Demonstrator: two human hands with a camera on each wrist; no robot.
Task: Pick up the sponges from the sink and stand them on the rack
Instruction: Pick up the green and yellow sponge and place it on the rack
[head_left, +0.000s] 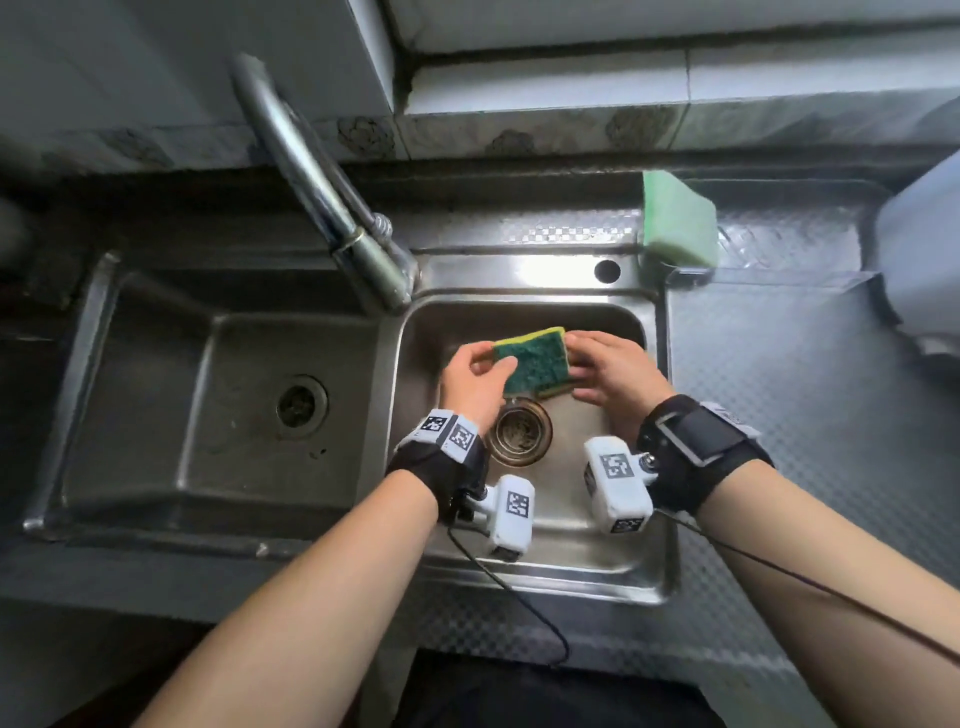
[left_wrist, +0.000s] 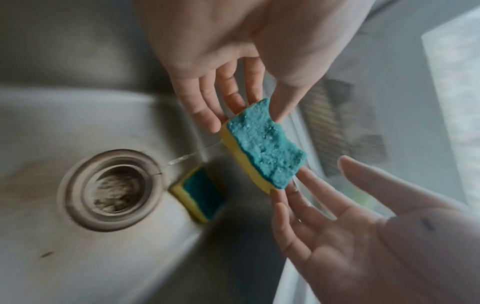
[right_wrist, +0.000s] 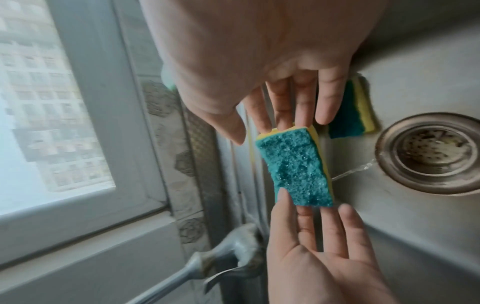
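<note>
Both hands hold one sponge (head_left: 531, 361) in the air above the right basin of the sink (head_left: 655, 332), near the drain (head_left: 519, 434). The left hand (head_left: 475, 382) pinches one short end between thumb and fingers, and the right hand (head_left: 615, 371) pinches the other end, so each grip is closed on this sponge. A thin stream of water (left_wrist: 187, 158) runs from it toward the drain, so I judge the step is pick-up and draining.

The next move calls for carrying it to the rack and setting it on its edge. I cannot tell for sure where the rack is; a light green sponge (head_left: 678, 218) stands at the back right corner of the sink.

The wrist views show a second sponge (left_wrist: 201, 195) on the basin floor beside the drain; the head view mostly hides it behind the held sponge.
</note>
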